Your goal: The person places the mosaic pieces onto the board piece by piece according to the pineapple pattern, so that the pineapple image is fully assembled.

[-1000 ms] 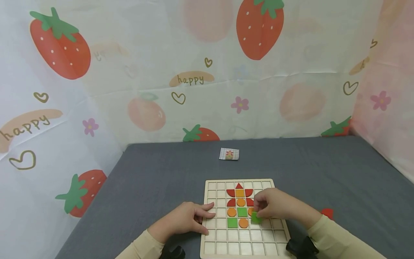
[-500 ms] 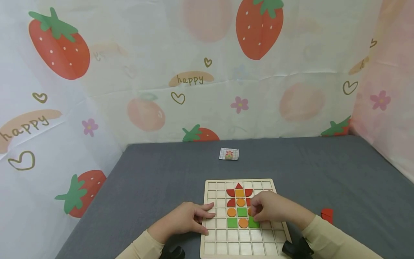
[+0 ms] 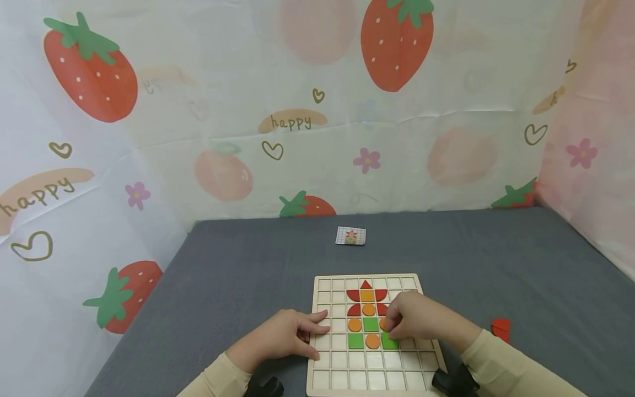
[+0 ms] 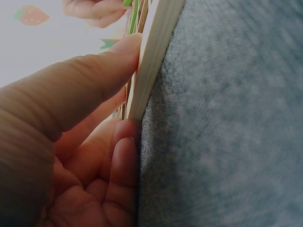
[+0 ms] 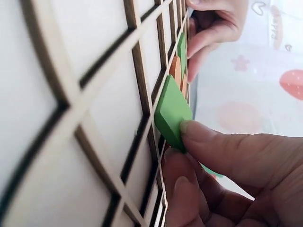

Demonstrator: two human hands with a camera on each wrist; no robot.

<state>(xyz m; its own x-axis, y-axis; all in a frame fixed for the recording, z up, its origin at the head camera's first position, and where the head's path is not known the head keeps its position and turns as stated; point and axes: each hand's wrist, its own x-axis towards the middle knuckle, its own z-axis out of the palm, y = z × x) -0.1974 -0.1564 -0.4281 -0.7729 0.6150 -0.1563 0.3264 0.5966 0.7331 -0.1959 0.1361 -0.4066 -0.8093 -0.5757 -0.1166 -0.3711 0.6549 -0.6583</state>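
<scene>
A pale wooden grid board lies on the grey cloth, with red, orange and green pieces in several of its cells. My left hand rests at the board's left edge, fingers spread; in the left wrist view its thumb presses the rim. With thumb and fingers my right hand pinches a green square tile, which sits tilted at its cell, to the right of an orange disc. The fingers partly cover this tile and another orange disc above it.
A small pattern card lies farther back on the grey cloth. Red pieces lie right of the board, close to the right forearm. A strawberry-print curtain closes off the back and sides.
The right hand has brought the green square tile slightly left and down to the cell beside the orange disc, then stayed there. The left hand has kept its place.
</scene>
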